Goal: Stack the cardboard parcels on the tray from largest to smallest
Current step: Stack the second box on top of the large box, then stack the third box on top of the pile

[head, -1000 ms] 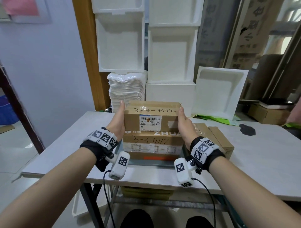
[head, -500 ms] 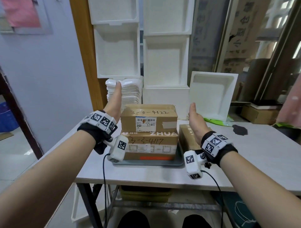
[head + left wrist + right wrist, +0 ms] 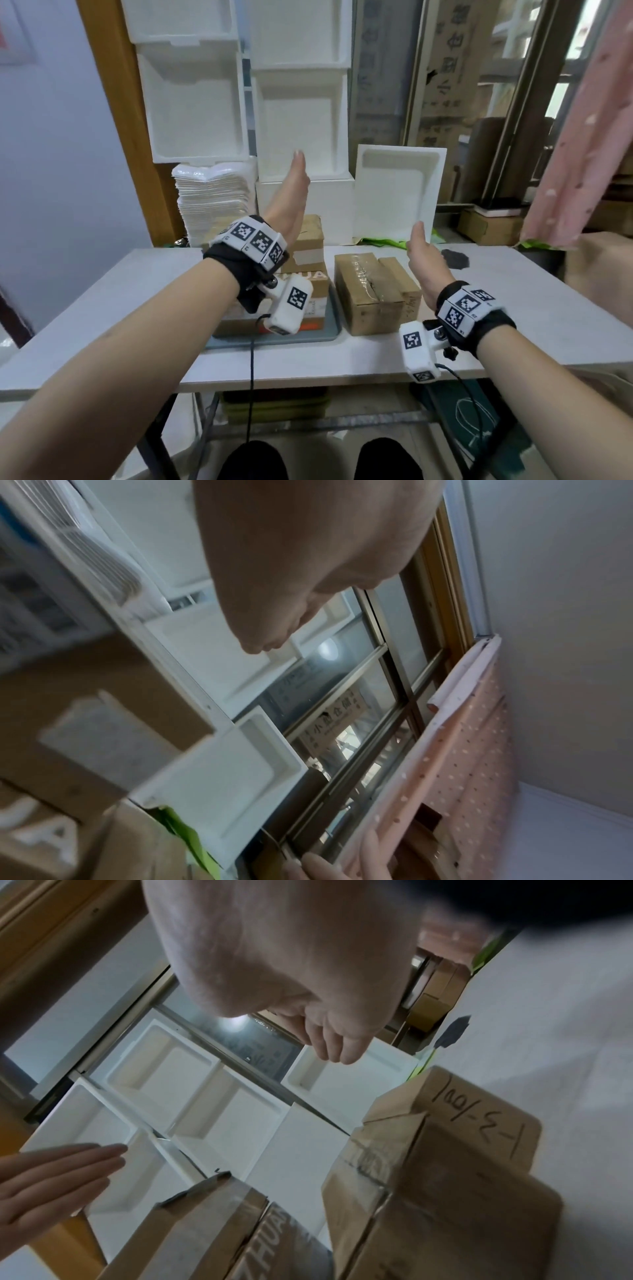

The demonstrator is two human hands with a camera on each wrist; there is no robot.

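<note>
Two cardboard parcels stand stacked on the grey tray [image 3: 334,330]: a wide lower parcel [image 3: 317,291] printed ZHUA and a smaller upper parcel [image 3: 308,245] on top of it. My left forearm hides much of both. A third, small parcel [image 3: 375,293] sits on the table just right of the tray, also seen in the right wrist view [image 3: 455,1191]. My left hand [image 3: 293,195] is raised above the stack with straight fingers and holds nothing. My right hand [image 3: 423,255] hovers open to the right of the small parcel, apart from it.
White foam boxes [image 3: 301,113] and a pile of white trays [image 3: 214,197] stand against the wall behind the table [image 3: 534,318]. A foam lid [image 3: 399,195] leans at the back. A pink curtain [image 3: 582,130] hangs at the right. A dark patch [image 3: 454,258] marks the tabletop.
Both hands let go of the upper parcel, which now rests on the lower one. The left hand rose above the stack; the right hand moved right, past the small parcel.
</note>
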